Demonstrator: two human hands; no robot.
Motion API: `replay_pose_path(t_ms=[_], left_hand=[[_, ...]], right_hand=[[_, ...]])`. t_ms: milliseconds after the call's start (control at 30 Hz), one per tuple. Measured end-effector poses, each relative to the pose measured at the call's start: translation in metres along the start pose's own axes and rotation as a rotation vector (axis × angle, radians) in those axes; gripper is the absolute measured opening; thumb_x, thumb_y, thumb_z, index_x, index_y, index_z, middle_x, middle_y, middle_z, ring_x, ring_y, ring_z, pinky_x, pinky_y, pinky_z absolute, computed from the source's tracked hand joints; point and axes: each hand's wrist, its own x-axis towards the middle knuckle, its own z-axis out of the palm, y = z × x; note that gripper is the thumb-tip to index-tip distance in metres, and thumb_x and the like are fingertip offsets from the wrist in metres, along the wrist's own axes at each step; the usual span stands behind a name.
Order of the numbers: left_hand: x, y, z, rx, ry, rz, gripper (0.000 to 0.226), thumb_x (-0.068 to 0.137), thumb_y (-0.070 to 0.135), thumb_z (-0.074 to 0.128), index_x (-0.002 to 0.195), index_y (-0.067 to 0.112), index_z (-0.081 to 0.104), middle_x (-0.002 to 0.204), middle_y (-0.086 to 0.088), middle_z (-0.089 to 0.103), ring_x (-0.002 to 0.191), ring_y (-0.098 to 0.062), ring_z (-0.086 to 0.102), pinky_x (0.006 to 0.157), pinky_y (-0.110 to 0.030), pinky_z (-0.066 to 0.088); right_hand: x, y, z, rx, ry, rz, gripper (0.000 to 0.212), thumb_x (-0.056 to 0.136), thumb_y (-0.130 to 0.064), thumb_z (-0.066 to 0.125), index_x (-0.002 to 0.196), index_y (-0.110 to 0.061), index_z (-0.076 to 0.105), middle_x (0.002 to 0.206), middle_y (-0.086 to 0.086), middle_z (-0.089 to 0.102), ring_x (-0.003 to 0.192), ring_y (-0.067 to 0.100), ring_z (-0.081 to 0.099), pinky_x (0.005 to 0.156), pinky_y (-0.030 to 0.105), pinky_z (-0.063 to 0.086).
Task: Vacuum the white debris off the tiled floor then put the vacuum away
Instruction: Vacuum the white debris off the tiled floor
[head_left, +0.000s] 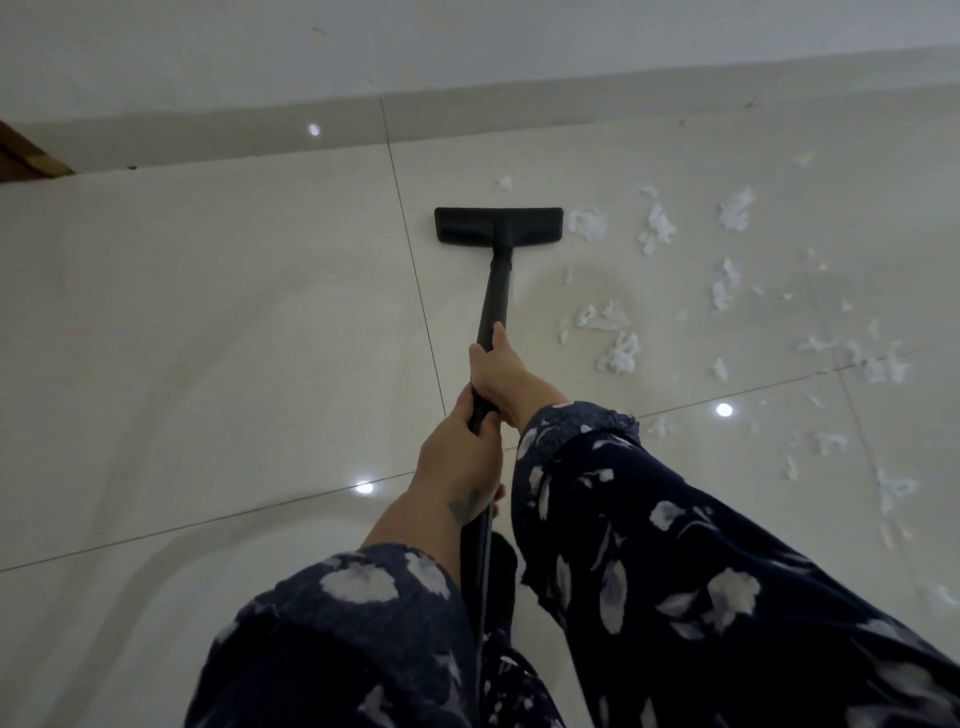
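Both hands are curled round the black vacuum wand (493, 306): the right hand (501, 371) has its grip further along the tube, and the left hand (460, 460) grips just behind it, the two nearly touching. Ahead of the grip, at the wand's far end, the flat floor nozzle (498, 224) lies on the tiled floor (234, 322). White debris (657, 228) lies scattered to the right of the nozzle and of the grip, the closest clump just beside the nozzle's right end. Beyond the nozzle runs a pale wall (467, 47). Dark floral sleeves (675, 545) cover both forearms.
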Motion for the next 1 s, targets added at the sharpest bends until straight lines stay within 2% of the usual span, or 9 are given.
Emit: replay_pose_path(t_ms=[200,267,333,433,500,600,800,900,1000], left_hand=[[0.048,0.047,-0.014,0.013,0.019,0.039,0.049,0.106,0.023,0.035,0.155,0.027,0.029,0.131,-0.009,0.058,0.06,0.003,0.041,0.037,0.0,0.037],[0.059,0.057,-0.016,0.017,0.023,0.054,0.048,0.106,0.023,0.035,0.154,0.026,0.029,0.105,0.0,0.059,0.058,0.003,0.041,0.035,-0.001,0.036],[0.067,0.065,-0.016,0.014,0.013,0.05,0.048,0.106,0.023,0.036,0.154,0.025,0.031,0.085,0.01,0.05,0.057,0.002,0.042,0.034,-0.002,0.036],[0.077,0.074,-0.012,0.038,0.003,0.065,0.046,0.106,0.023,0.035,0.152,0.023,0.034,0.086,0.006,0.052,0.056,0.001,0.043,0.033,-0.002,0.036],[0.08,0.079,-0.006,0.063,-0.012,0.076,0.046,0.106,0.023,0.035,0.152,0.022,0.034,0.077,0.011,0.047,0.056,0.001,0.042,0.034,-0.002,0.036],[0.079,0.084,0.004,0.087,-0.045,0.08,0.046,0.107,0.024,0.034,0.153,0.022,0.033,0.074,0.014,0.043,0.056,0.002,0.042,0.034,-0.001,0.036],[0.062,0.087,0.026,0.096,-0.107,0.077,0.045,0.107,0.024,0.034,0.152,0.023,0.035,0.083,0.01,0.049,0.057,0.002,0.044,0.032,-0.002,0.035],[0.051,0.082,0.035,0.112,-0.136,0.073,0.045,0.107,0.024,0.034,0.152,0.023,0.034,0.1,0.003,0.053,0.059,0.001,0.045,0.032,-0.002,0.035],[0.038,0.077,0.043,0.12,-0.165,0.077,0.045,0.107,0.024,0.033,0.152,0.024,0.034,0.086,0.008,0.051,0.059,0.002,0.044,0.032,-0.001,0.035]], right_hand=[[0.048,-0.05,-0.016,0.022,-0.006,-0.022,0.057,0.1,-0.016,0.036,0.151,-0.02,0.009,0.151,0.015,0.031,0.136,0.032,0.037,0.111,0.042,0.033],[0.059,-0.06,-0.02,0.016,-0.007,-0.024,0.058,0.1,-0.015,0.035,0.151,-0.021,0.009,0.152,0.014,0.031,0.136,0.032,0.037,0.11,0.042,0.033],[0.068,-0.065,-0.025,0.018,0.012,-0.033,0.058,0.1,-0.015,0.035,0.151,-0.021,0.009,0.15,0.014,0.032,0.135,0.032,0.038,0.108,0.042,0.035],[0.077,-0.068,-0.034,0.018,0.038,-0.036,0.057,0.1,-0.015,0.035,0.151,-0.019,0.009,0.15,0.015,0.032,0.135,0.032,0.039,0.108,0.043,0.035],[0.08,-0.068,-0.043,0.016,0.058,-0.025,0.057,0.1,-0.016,0.033,0.151,-0.02,0.009,0.15,0.015,0.032,0.135,0.033,0.039,0.11,0.044,0.036],[0.08,-0.062,-0.057,0.012,0.07,-0.006,0.057,0.1,-0.015,0.032,0.151,-0.02,0.008,0.151,0.016,0.031,0.135,0.034,0.039,0.11,0.045,0.036],[0.064,-0.042,-0.081,0.052,0.115,0.017,0.058,0.099,-0.012,0.034,0.151,-0.02,0.009,0.151,0.015,0.031,0.135,0.032,0.039,0.11,0.044,0.036],[0.055,-0.029,-0.089,0.091,0.123,0.041,0.059,0.099,-0.012,0.034,0.151,-0.021,0.008,0.151,0.015,0.03,0.135,0.032,0.038,0.11,0.043,0.036],[0.04,-0.015,-0.094,0.102,0.126,0.05,0.057,0.1,-0.012,0.033,0.151,-0.021,0.009,0.15,0.015,0.032,0.134,0.032,0.039,0.107,0.04,0.036]])
